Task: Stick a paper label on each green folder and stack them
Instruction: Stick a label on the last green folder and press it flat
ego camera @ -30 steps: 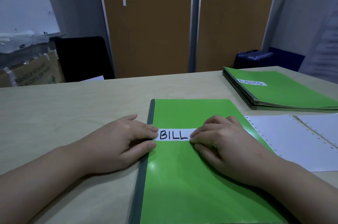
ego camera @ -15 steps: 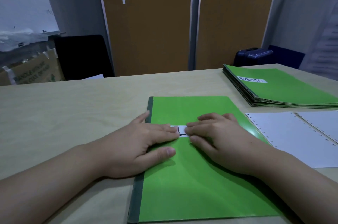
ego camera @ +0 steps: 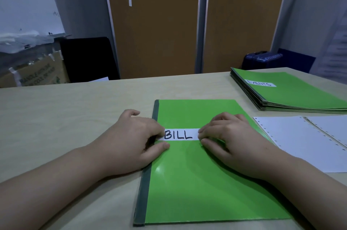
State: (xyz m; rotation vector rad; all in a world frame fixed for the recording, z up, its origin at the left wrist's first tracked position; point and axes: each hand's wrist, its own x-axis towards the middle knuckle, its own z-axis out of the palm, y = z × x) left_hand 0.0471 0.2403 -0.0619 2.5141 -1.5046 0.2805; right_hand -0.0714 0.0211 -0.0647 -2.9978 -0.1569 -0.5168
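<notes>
"BILL" label [ego camera: 180, 134] on near folder [ego camera: 202, 173]; "EVENTS" label [ego camera: 260, 83] on stacked folders [ego camera: 293, 96].

We are in an office: a pale wood desk [ego camera: 75, 117], tall brown panels [ego camera: 154, 23] behind it, a stack of green folders [ego camera: 293, 96] and perforated paper sheets [ego camera: 300, 141]

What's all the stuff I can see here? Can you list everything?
table: one, pale wood, foreground
folder: one, green, flat on the table in front
BILL label: one, white, across the folder
folder stack: one, green, far right of the table
EVENTS label: one, white, on the stack's top folder
paper sheets: two, white, right of the folder
cardboard box: one, brown, behind the table, left
suitcase: one, dark blue, behind the stack
panels: two, brown, back wall
left hand: one, fingers on the label's left end
right hand: one, fingers on the label's right end
</notes>
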